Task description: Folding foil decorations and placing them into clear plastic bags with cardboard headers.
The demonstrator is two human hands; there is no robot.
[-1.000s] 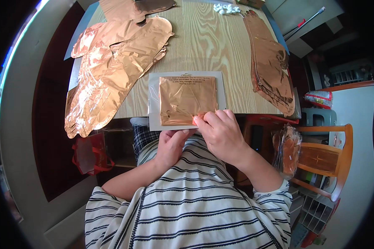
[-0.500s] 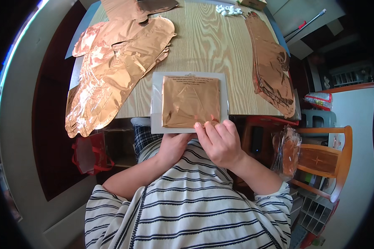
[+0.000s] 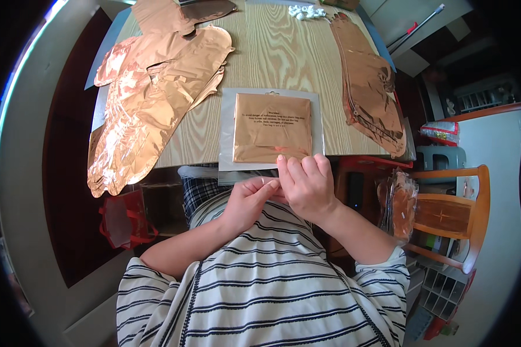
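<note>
A clear flat plastic bag (image 3: 227, 130) lies over the front edge of the table, with a folded copper-coloured foil balloon (image 3: 272, 141) inside it. Black print runs across the upper part of the bag. My right hand (image 3: 308, 188) is closed, its curled fingertips at the bag's lower right edge. Just below that edge, my left hand (image 3: 250, 202) is closed with thumb and forefinger pinched, close against the right hand. A small pale bit shows by the left fingertips, too small to name.
Flattened copper foil balloons (image 3: 150, 104) cover the table's left side, and more foil (image 3: 370, 87) lies at the right. White curled pieces (image 3: 307, 11) sit at the back. A wooden chair (image 3: 451, 214) stands right, a red bag (image 3: 124, 222) left below the table.
The bag has moved slightly up and right, onto the table's edge. My left hand has come out from under it, now pinching below its lower edge beside the right hand.
</note>
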